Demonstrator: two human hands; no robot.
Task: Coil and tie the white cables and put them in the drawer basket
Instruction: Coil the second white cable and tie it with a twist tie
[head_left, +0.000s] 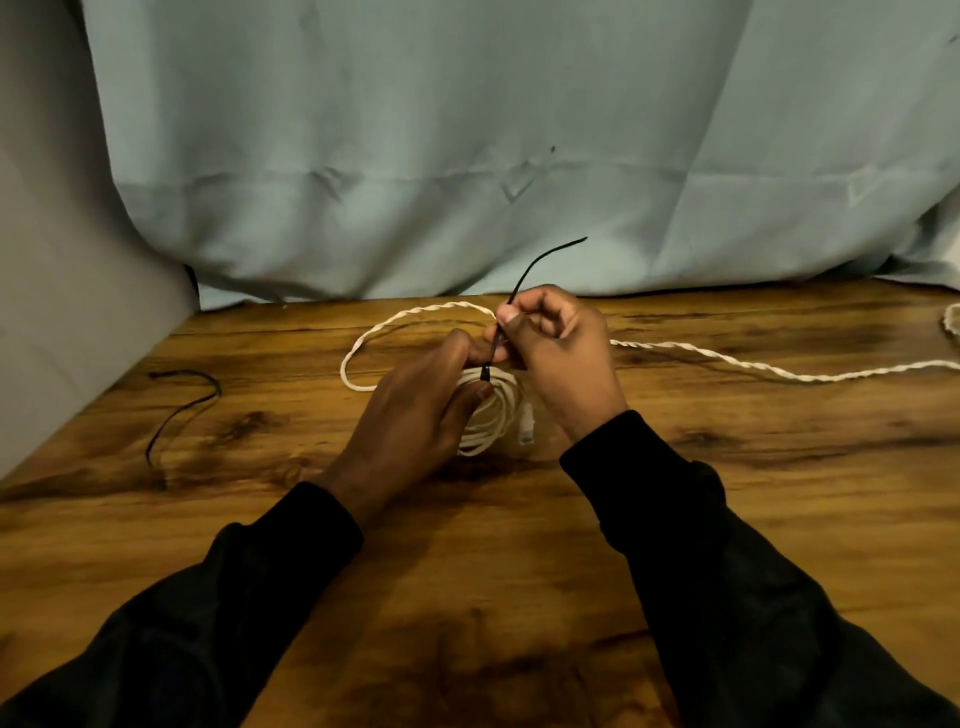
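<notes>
Nearest us, two dark sleeves (727, 571) reach over the wooden tabletop (467, 597). Our left hand (410, 410) wraps its fingers around a white coil (488, 415), holding it just above the tabletop; a connector (525, 428) hangs at the coil's right side. Our right hand (561, 358) pinches a black tie (524, 280) between thumb and fingers, and the tie's head sits at the coil while its tail sticks up toward the backdrop cloth (467, 156). We judge this coil wound and its tying under way but not cinched. A twisted white cable (727, 358) lies loose behind the hands, trailing off to the right, so we take it that it has yet to be coiled. A second black tie (182, 405) waits at the left. No drawer basket is in view, so storing is still ahead.
</notes>
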